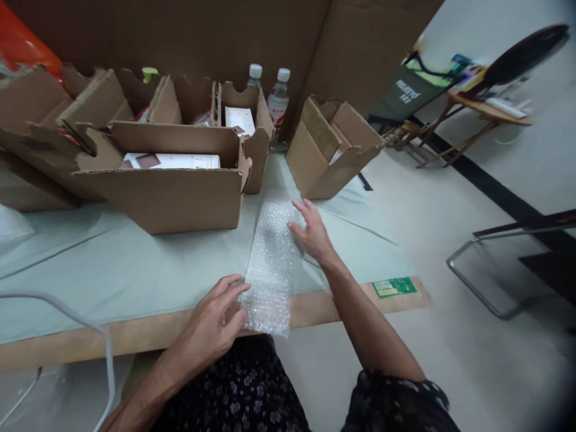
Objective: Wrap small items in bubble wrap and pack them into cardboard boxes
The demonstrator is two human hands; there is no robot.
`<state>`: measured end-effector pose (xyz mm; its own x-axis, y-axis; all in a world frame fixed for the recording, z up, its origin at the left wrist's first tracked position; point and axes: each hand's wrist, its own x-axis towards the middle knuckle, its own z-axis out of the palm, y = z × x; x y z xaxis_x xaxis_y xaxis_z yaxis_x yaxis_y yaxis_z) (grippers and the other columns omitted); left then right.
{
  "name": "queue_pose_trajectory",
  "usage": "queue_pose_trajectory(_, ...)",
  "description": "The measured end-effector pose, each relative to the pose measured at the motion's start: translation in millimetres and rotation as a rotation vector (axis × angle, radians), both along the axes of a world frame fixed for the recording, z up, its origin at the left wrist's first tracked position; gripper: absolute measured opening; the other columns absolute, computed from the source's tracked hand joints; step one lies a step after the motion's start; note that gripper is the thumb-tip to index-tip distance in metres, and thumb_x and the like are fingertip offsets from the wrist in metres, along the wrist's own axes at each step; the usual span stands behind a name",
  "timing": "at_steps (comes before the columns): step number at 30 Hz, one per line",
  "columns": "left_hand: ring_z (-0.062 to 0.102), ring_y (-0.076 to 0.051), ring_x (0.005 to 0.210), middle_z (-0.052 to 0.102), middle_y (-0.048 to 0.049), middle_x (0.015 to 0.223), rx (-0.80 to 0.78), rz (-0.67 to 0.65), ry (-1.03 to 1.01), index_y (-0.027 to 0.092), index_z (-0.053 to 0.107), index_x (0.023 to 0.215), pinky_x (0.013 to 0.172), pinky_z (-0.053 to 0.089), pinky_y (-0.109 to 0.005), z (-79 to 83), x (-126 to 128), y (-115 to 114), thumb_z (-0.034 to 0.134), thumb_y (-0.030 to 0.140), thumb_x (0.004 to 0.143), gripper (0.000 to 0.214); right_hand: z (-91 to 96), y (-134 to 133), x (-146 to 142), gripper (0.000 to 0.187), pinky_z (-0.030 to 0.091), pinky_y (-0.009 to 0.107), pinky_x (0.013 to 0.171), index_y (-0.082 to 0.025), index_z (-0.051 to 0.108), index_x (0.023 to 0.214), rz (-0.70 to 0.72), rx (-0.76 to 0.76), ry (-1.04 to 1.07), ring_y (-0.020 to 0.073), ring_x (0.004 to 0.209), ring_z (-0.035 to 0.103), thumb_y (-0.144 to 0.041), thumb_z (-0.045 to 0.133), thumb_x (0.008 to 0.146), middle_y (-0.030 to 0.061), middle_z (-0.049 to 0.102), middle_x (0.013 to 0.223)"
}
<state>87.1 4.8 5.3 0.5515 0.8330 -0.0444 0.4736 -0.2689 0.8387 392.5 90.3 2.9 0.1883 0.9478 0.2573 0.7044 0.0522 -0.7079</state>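
A long strip of clear bubble wrap lies flat on the pale green cloth, its near end hanging slightly past the table's front edge. My left hand is at the strip's near left side, fingers apart, fingertips at its edge. At the far right side of the strip is my right hand, with thumb and fingers spread and the fingertips at the edge. Whether either hand presses on the wrap I cannot tell. Just beyond it stand an open cardboard box with white boxes inside and another open cardboard box to the right.
More open cardboard bins line the back, with two plastic bottles behind. A grey cable loops at the left front. A wooden stool and a metal-framed chair stand on the floor at right. The table has a brown edge.
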Motion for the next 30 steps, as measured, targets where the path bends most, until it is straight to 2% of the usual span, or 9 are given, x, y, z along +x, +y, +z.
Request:
queue_pose_trajectory(4,0.058,-0.026,0.130,0.061,-0.0102,0.142,0.201,-0.095,0.061,0.024,0.062,0.132,0.105,0.055,-0.046,0.1,-11,-5,0.050,0.013,0.092,0.044,22.3,-67,6,0.049,0.039,0.058,0.118,-0.030,0.057,0.143,0.276,0.028,-0.239,0.0295,0.148,0.044,-0.022,0.058,0.094,0.0091,0.045,0.161)
queue_pose_trajectory(6,0.058,-0.025,0.127,0.063,-0.0097,0.138,0.234,-0.147,0.078,0.024,0.062,0.132,0.104,0.055,-0.045,1.2,-11,-4,0.049,0.009,0.091,0.046,30.5,-111,-8,0.051,0.042,0.056,0.116,-0.029,0.057,0.143,0.526,-0.077,-0.336,0.0303,0.148,0.044,-0.026,0.065,0.093,0.0106,0.047,0.160)
queue_pose_trajectory(9,0.059,-0.024,0.118,0.067,-0.0092,0.128,0.242,-0.180,0.079,0.022,0.062,0.130,0.099,0.056,-0.045,2.3,-5,-1,0.048,0.005,0.089,0.047,25.1,-158,-39,0.070,0.043,0.058,0.115,-0.024,0.053,0.146,0.667,-0.168,-0.409,0.0353,0.149,0.039,-0.029,0.079,0.082,0.0147,0.044,0.162)
queue_pose_trajectory(13,0.062,-0.023,0.109,0.071,-0.0074,0.117,0.210,-0.196,0.087,0.021,0.062,0.128,0.094,0.057,-0.044,4.9,-2,5,0.045,0.002,0.085,0.051,-4.8,-175,-65,0.050,0.047,0.058,0.109,-0.022,0.062,0.133,0.533,-0.068,-0.443,0.0349,0.144,0.047,-0.012,0.068,0.085,0.0157,0.056,0.152)
queue_pose_trajectory(15,0.061,-0.024,0.118,0.068,-0.0091,0.127,0.212,-0.203,0.102,0.021,0.061,0.132,0.100,0.056,-0.046,8.7,-7,5,0.044,0.001,0.081,0.057,-15.1,-175,-65,0.039,0.050,0.054,0.105,-0.022,0.066,0.124,0.511,0.041,-0.387,0.0308,0.138,0.054,-0.007,0.061,0.089,0.0130,0.066,0.141)
queue_pose_trajectory(20,0.037,-0.029,0.150,0.043,-0.0075,0.162,0.192,-0.331,0.078,0.029,0.044,0.152,0.119,0.042,-0.054,19.1,-13,-6,0.051,0.004,0.076,0.081,-7.9,-174,-57,0.037,0.060,0.037,0.090,-0.025,0.069,0.124,0.439,0.175,-0.090,0.0193,0.105,0.074,-0.007,0.053,0.097,0.0051,0.080,0.108)
queue_pose_trajectory(22,0.050,-0.028,0.141,0.055,-0.0085,0.152,0.135,-0.294,0.034,0.029,0.046,0.151,0.114,0.048,-0.051,18.1,-5,-10,0.056,0.011,0.082,0.072,-0.8,-168,-58,0.033,0.062,0.034,0.083,-0.027,0.071,0.123,0.378,0.123,-0.006,0.0184,0.093,0.076,-0.012,0.055,0.098,0.0034,0.081,0.103)
queue_pose_trajectory(25,0.070,-0.022,0.101,0.075,-0.0072,0.113,0.046,-0.084,0.006,0.024,0.062,0.132,0.092,0.059,-0.040,9.3,16,-6,0.055,0.023,0.093,0.040,3.0,-155,-59,0.028,0.063,0.036,0.085,-0.028,0.072,0.124,0.228,0.046,0.010,0.0215,0.094,0.076,-0.023,0.060,0.098,0.0042,0.081,0.107)
queue_pose_trajectory(30,0.062,-0.014,0.062,0.072,0.0014,0.080,0.037,0.065,0.080,0.020,0.063,0.129,0.065,0.051,-0.028,-4.4,39,13,0.056,0.024,0.089,0.041,0.9,-153,-56,0.044,0.057,0.048,0.091,-0.026,0.060,0.137,-0.007,0.307,-0.201,0.0291,0.105,0.072,-0.024,0.066,0.093,0.0106,0.075,0.114)
